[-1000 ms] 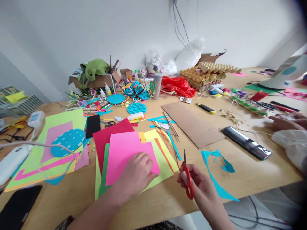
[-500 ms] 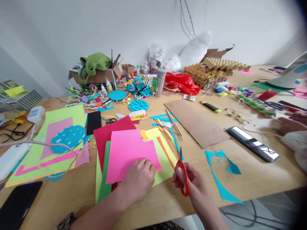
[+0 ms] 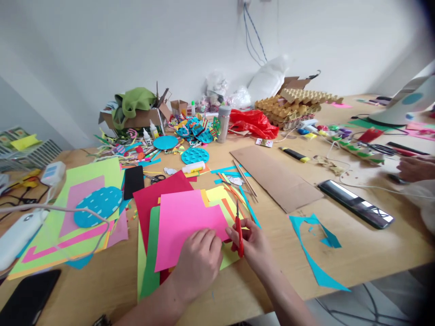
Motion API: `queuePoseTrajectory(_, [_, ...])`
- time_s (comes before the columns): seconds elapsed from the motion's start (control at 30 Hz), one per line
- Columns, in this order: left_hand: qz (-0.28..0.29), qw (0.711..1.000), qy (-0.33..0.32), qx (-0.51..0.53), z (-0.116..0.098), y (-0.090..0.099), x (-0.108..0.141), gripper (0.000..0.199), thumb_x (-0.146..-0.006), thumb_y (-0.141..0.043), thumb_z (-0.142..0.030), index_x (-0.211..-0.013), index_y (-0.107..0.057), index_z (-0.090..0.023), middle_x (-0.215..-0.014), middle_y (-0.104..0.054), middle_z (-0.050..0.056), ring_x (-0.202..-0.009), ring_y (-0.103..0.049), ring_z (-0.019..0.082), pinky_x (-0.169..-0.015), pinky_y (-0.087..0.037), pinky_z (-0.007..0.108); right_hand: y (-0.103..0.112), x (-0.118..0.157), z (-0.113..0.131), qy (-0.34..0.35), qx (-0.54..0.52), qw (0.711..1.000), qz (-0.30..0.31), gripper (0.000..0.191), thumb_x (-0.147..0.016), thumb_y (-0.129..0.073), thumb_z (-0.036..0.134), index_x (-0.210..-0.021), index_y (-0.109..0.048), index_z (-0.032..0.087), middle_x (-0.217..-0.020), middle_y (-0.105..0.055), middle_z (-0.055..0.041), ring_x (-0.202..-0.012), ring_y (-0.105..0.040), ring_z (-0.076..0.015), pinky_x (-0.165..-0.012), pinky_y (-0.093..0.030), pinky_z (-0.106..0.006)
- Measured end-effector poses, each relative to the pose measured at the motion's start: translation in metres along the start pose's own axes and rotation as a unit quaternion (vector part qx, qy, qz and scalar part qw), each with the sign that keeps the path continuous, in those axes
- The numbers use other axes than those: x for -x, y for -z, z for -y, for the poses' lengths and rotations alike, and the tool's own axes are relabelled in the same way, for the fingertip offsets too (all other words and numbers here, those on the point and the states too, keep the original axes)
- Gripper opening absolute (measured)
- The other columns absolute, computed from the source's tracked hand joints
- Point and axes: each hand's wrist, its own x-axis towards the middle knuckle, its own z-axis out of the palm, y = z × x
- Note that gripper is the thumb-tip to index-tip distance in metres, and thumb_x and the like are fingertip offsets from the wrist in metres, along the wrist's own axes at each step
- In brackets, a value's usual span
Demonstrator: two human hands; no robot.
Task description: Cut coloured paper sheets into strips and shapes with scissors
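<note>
A pink sheet of paper point(image 3: 186, 217) with a notch out of its upper right corner lies over a pile of coloured sheets. My left hand point(image 3: 202, 256) is closed at its lower edge, fingers curled over the paper and thumb hidden. In my right hand point(image 3: 253, 242) is a pair of red-handled scissors point(image 3: 239, 231), blades pointing up and away from me. The right thumb meets the pink sheet's right corner. Under the pink sheet show a red sheet point(image 3: 144, 199), a green sheet point(image 3: 152, 253) and a yellow-green sheet point(image 3: 233, 258).
Blue paper scraps point(image 3: 314, 256) and a phone point(image 3: 356, 203) lie to the right, beyond a cardboard piece point(image 3: 275, 179). Another person's hand point(image 3: 418, 168) is at the right edge. A glue bottle point(image 3: 193, 167), a metal flask point(image 3: 223, 124) and egg trays point(image 3: 288, 108) stand farther back.
My right hand has moved left with the scissors, up to the pink sheet's right corner. My left hand stays on the sheet. The view has shifted slightly.
</note>
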Motion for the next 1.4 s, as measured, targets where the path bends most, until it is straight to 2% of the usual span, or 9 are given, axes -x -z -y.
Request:
queuePoseTrajectory(0.27, [-0.117, 0.988, -0.029, 0.093, -0.018, 0.009, 0.004, 0.028, -0.082, -0.052, -0.034, -0.061, -0.047, -0.017, -0.058, -0.048, 0.005, -0.058, -0.047, 0.018, -0.052, -0.034, 0.032, -0.013, -0.012, 0.021, 0.012, -0.026, 1.0, 0.001, 0.031, -0.06, -0.073, 0.027, -0.074, -0.046, 0.02, -0.048, -0.051, 0.008, -0.041, -0.049, -0.0092, -0.04, -0.032, -0.019])
queuePoseTrajectory(0.4, [-0.045, 0.946, 0.026, 0.32, -0.025, 0.004, 0.008, 0.04, -0.082, -0.048, -0.044, -0.054, -0.041, -0.017, -0.05, -0.04, 0.001, -0.049, -0.04, 0.012, -0.048, -0.025, 0.028, -0.03, -0.021, 0.046, 0.057, -0.074, 0.996, 0.017, 0.028, -0.061, -0.07, 0.024, -0.073, -0.045, 0.02, -0.049, -0.049, 0.0088, -0.04, -0.047, -0.0079, -0.04, -0.033, -0.019])
queuePoseTrajectory(0.47, [0.004, 0.867, 0.133, 0.481, -0.021, -0.002, 0.005, 0.042, -0.08, -0.05, -0.052, -0.057, -0.045, -0.016, -0.051, -0.041, 0.0, -0.047, -0.037, 0.009, -0.046, -0.025, 0.025, -0.036, -0.023, 0.055, 0.085, -0.097, 0.991, 0.032, 0.027, -0.062, -0.069, 0.024, -0.073, -0.045, 0.021, -0.052, -0.049, 0.0084, -0.042, -0.047, -0.0081, -0.042, -0.036, -0.02])
queuePoseTrajectory(0.67, [-0.068, 0.44, 0.372, 0.814, 0.002, -0.007, -0.013, 0.065, -0.079, -0.039, -0.067, -0.106, -0.059, -0.012, -0.087, -0.061, 0.011, -0.069, -0.056, 0.017, -0.05, -0.042, 0.025, -0.03, -0.024, 0.045, 0.106, -0.102, 0.988, 0.037, 0.025, -0.063, -0.069, 0.018, -0.072, -0.046, 0.021, -0.055, -0.049, 0.0078, -0.046, -0.045, -0.0074, -0.045, -0.038, -0.02])
queuePoseTrajectory(0.77, [-0.131, 0.34, 0.406, 0.838, 0.008, -0.002, -0.018, 0.056, -0.083, -0.046, -0.055, -0.116, -0.055, -0.011, -0.102, -0.063, 0.017, -0.089, -0.062, 0.025, -0.073, -0.05, 0.036, -0.025, -0.025, 0.027, 0.101, -0.095, 0.99, 0.031, 0.029, -0.061, -0.071, 0.017, -0.073, -0.045, 0.02, -0.056, -0.049, 0.0082, -0.047, -0.045, -0.0071, -0.045, -0.038, -0.019])
queuePoseTrajectory(0.83, [-0.187, 0.328, 0.437, 0.816, 0.009, 0.0, -0.02, 0.049, -0.082, -0.055, -0.041, -0.123, -0.051, -0.014, -0.107, -0.064, 0.017, -0.092, -0.063, 0.028, -0.078, -0.051, 0.041, -0.022, -0.026, 0.018, 0.103, -0.086, 0.991, 0.025, 0.03, -0.062, -0.072, 0.018, -0.072, -0.044, 0.02, -0.055, -0.048, 0.0085, -0.046, -0.045, -0.0068, -0.045, -0.037, -0.019])
queuePoseTrajectory(0.97, [-0.268, 0.369, 0.47, 0.756, 0.011, 0.0, -0.022, 0.053, -0.077, -0.063, -0.021, -0.127, -0.047, -0.022, -0.11, -0.064, 0.011, -0.095, -0.063, 0.027, -0.076, -0.054, 0.041, -0.018, -0.032, 0.011, 0.082, -0.064, 0.994, 0.02, 0.03, -0.061, -0.073, 0.022, -0.072, -0.045, 0.021, -0.052, -0.049, 0.0082, -0.044, -0.046, -0.0078, -0.043, -0.036, -0.02])
queuePoseTrajectory(1.13, [-0.242, 0.42, 0.477, 0.733, 0.008, 0.0, -0.021, 0.052, -0.074, -0.067, -0.021, -0.123, -0.05, -0.018, -0.099, -0.066, 0.01, -0.086, -0.066, 0.026, -0.069, -0.056, 0.038, -0.005, -0.056, 0.022, 0.075, -0.046, 0.996, -0.016, 0.032, -0.06, -0.076, 0.026, -0.074, -0.047, 0.02, -0.055, -0.052, 0.0061, -0.048, -0.048, -0.0093, -0.044, -0.036, -0.021])
queuePoseTrajectory(1.4, [-0.242, 0.445, 0.486, 0.712, 0.006, -0.003, -0.019, 0.057, -0.067, -0.073, -0.017, -0.12, -0.052, -0.019, -0.103, -0.066, 0.009, -0.093, -0.065, 0.026, -0.074, -0.056, 0.035, 0.0, -0.095, 0.031, 0.113, -0.081, 0.99, -0.005, 0.038, -0.053, -0.081, 0.028, -0.072, -0.049, 0.019, -0.058, -0.054, 0.0055, -0.049, -0.047, -0.009, -0.047, -0.036, -0.022])
